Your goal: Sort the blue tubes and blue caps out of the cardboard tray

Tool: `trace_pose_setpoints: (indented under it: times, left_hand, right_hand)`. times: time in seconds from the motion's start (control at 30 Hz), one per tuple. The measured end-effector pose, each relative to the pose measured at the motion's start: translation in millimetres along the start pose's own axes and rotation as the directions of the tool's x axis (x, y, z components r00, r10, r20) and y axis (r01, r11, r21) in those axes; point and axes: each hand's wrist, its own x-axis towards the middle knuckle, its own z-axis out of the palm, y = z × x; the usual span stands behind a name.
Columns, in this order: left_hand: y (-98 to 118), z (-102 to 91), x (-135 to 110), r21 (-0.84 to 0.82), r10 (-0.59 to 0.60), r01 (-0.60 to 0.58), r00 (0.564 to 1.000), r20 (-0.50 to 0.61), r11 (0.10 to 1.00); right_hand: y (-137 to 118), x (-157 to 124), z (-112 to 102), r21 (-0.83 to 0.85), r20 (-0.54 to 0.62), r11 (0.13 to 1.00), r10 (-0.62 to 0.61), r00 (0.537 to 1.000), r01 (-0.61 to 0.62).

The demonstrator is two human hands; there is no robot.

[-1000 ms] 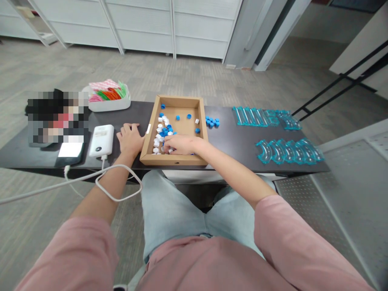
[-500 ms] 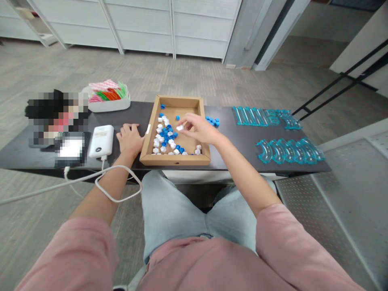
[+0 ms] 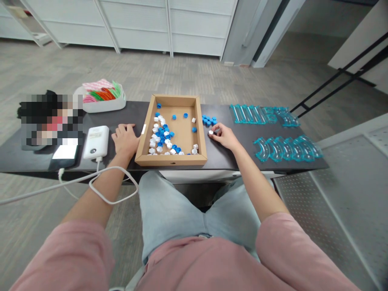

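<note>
Between the fingertips of my right hand (image 3: 224, 136) is a small white hexagonal piece (image 3: 211, 132), low over the dark table just right of the cardboard tray (image 3: 172, 162). Just beyond it lies a cluster of blue hexagonal pieces (image 3: 209, 120). Inside the tray, blue and white hexagonal pieces (image 3: 163, 137) are heaped mostly to the left, with a few scattered singly on the right. My left hand (image 3: 125, 139) rests on the table with fingers spread, its thumb side against the tray's left wall.
Teal-edged clear plastic parts (image 3: 287, 149) lie in rows at the right. To the left are a white power bank (image 3: 96, 142) with a cable (image 3: 121, 167), a phone (image 3: 64, 151) and a white basket (image 3: 104, 106) of colourful items. A black metal frame (image 3: 327, 87) stands beyond the right end.
My right hand has moved right, out of the tray to the table beside it, carrying a white hexagonal piece. My left hand has stayed beside the tray.
</note>
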Motion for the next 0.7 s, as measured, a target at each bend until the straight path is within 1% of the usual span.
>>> trace_pose_setpoints:
  times: [0.1, 0.27, 0.33, 0.43, 0.5, 0.57, 0.63, 0.67, 0.7]
  left_hand:
    - [-0.9, 1.2, 0.0, 0.005, 0.001, -0.001, 1.0, -0.004, 1.0]
    - [-2.8, 3.5, 1.3, 0.012, 0.0, 0.0, 1.0, -0.009, 1.0]
    - [-2.5, 3.2, 1.5, 0.012, 0.001, -0.001, 1.0, -0.009, 1.0]
    - [-1.3, 2.1, 1.1, 0.011, -0.004, 0.004, 1.0, -0.008, 1.0]
    - [-0.5, 1.6, 0.8, 0.006, -0.007, 0.007, 1.0, -0.008, 1.0]
    - [0.0, 1.6, 0.6, 0.004, -0.009, 0.009, 1.0, -0.004, 1.0]
    - [0.1, 2.0, 0.7, 0.006, -0.008, 0.008, 1.0, -0.003, 1.0]
    - [0.0, 2.3, 0.8, 0.008, -0.008, 0.008, 1.0, -0.004, 1.0]
    - [-0.1, 2.6, 0.9, 0.01, -0.008, 0.008, 1.0, -0.005, 1.0]
  right_hand:
    - [-0.4, -4.4, -0.8, 0.006, 0.008, 1.0, -0.023, 1.0, 0.023]
    - [-3.9, -24.8, -5.6, 0.024, 0.117, 0.998, -0.06, 0.991, 0.058]
    - [-3.5, -35.1, -6.2, 0.024, 0.135, 0.997, -0.078, 0.988, 0.076]
    - [-3.0, -45.2, -7.9, 0.024, 0.125, 0.993, -0.118, 0.985, 0.116]
    - [-7.5, -48.3, -11.0, 0.004, 0.063, 0.989, -0.151, 0.987, 0.151]
    - [-20.0, -50.1, -15.4, -0.024, -0.037, 0.981, -0.193, 0.98, 0.193]
    - [-41.7, -50.9, -18.9, -0.038, -0.107, 0.966, -0.259, 0.96, 0.256]
    - [-55.4, -50.5, -19.1, -0.039, -0.109, 0.953, -0.303, 0.947, 0.301]
    - [-70.0, -49.2, -17.7, -0.038, -0.084, 0.936, -0.353, 0.932, 0.351]
